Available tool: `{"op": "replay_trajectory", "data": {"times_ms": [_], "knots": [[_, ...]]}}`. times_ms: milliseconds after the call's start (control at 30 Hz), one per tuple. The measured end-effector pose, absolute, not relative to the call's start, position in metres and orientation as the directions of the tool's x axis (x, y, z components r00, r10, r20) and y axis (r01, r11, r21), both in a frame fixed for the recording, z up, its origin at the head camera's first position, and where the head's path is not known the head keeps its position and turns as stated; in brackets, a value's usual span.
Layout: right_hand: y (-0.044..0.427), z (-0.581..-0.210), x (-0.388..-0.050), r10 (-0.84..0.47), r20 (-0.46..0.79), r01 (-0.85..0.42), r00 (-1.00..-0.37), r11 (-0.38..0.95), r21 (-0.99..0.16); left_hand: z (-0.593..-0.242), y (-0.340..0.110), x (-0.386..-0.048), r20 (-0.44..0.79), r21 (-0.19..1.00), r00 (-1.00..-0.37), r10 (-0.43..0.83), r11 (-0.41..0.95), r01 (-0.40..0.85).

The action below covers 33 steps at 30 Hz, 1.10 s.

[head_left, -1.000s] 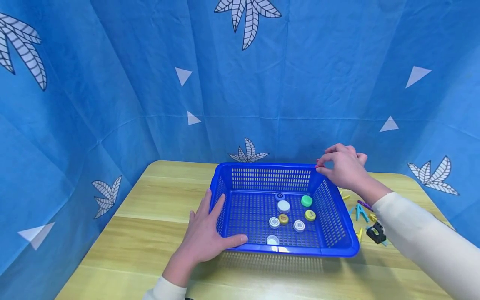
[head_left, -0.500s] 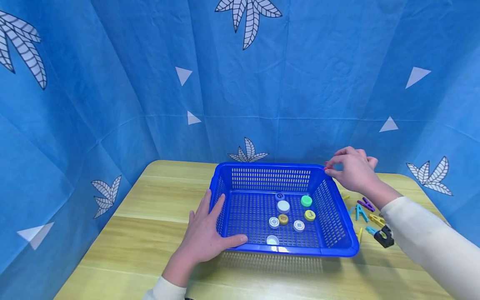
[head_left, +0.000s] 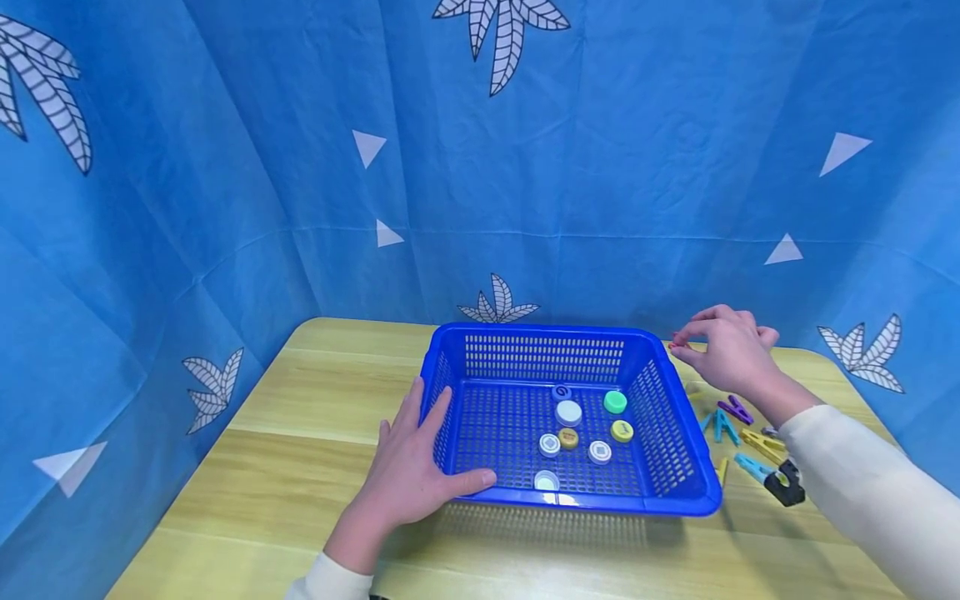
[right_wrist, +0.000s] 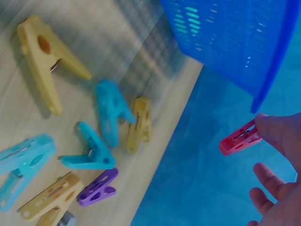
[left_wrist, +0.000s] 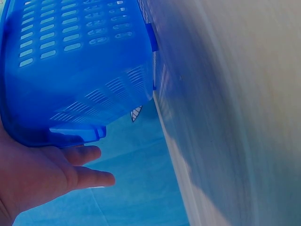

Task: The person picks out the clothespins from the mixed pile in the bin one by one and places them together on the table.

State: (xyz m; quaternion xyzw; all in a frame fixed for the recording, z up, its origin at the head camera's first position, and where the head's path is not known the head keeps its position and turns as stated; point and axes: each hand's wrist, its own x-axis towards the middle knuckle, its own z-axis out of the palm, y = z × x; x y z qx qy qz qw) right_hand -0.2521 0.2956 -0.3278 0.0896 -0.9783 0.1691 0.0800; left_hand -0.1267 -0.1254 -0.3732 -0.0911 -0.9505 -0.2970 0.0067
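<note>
My left hand [head_left: 412, 462] lies spread at the near-left corner of a blue plastic basket [head_left: 637, 503], its fingers extended over the left rim and its thumb on the front rim. In the left wrist view, two straight fingers stick out past the basket [left_wrist: 75, 101] rim. Beyond the far-right corner, my right hand [head_left: 727, 354] pinches a small red clothespin [right_wrist: 237, 139] between thumb and fingertips. It hangs apart from the basket, in the air. Several bottle caps lie on the basket floor, among them a green cap [head_left: 615, 402] and a white cap [head_left: 568, 413].
Several clothespins lie loose on the wooden table right of the basket, including a purple clothespin [right_wrist: 97, 187], a blue clothespin [right_wrist: 113, 110] and a yellow clothespin [right_wrist: 49, 59]. A blue patterned curtain [head_left: 480, 167] hangs behind the table [head_left: 255, 467].
My right hand has moved right, from above the basket's far-right corner to outside it, bringing the red clothespin along. The left hand, basket and caps have stayed put.
</note>
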Motion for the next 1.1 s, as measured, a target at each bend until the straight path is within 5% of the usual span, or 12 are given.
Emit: {"op": "replay_trajectory", "data": {"times_ms": [1100], "knots": [[0.335,-0.377,-0.262,-0.132,0.095,-0.155,-0.987,0.938,-0.310,-0.375,-0.126,-0.127,0.079,0.546,-0.984,0.157,0.820,0.174]]}}
